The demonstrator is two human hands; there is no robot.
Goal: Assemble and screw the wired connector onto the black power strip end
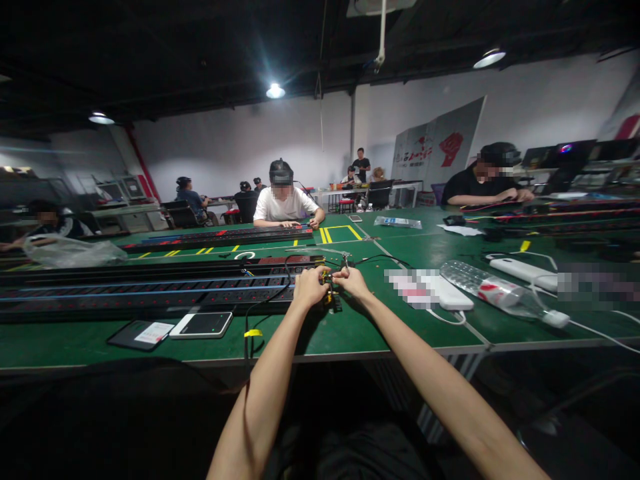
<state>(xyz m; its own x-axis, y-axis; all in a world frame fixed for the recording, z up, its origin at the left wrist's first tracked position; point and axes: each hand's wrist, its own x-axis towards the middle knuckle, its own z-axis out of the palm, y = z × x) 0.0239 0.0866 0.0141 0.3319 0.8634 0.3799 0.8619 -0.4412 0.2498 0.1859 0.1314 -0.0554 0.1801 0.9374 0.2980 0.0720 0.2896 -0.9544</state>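
My left hand [309, 287] and my right hand [351, 283] meet above the green table [360, 327], close to its front edge. Between them is a small yellow and black mechanical assembly [330, 290], which both hands pinch from either side. Its exact form is partly hidden by my fingers. A thin black cable [287, 280] loops up from the table near my left hand. A long black power strip rack [150, 290] lies just left of my hands, with blue lines along it.
A tablet [201, 325] and a dark folder [140, 335] lie near the front edge. To the right are white power banks [447, 293], a plastic water bottle [500, 290] and white cables. A person in a white shirt [283, 203] sits across the table, with other people further back.
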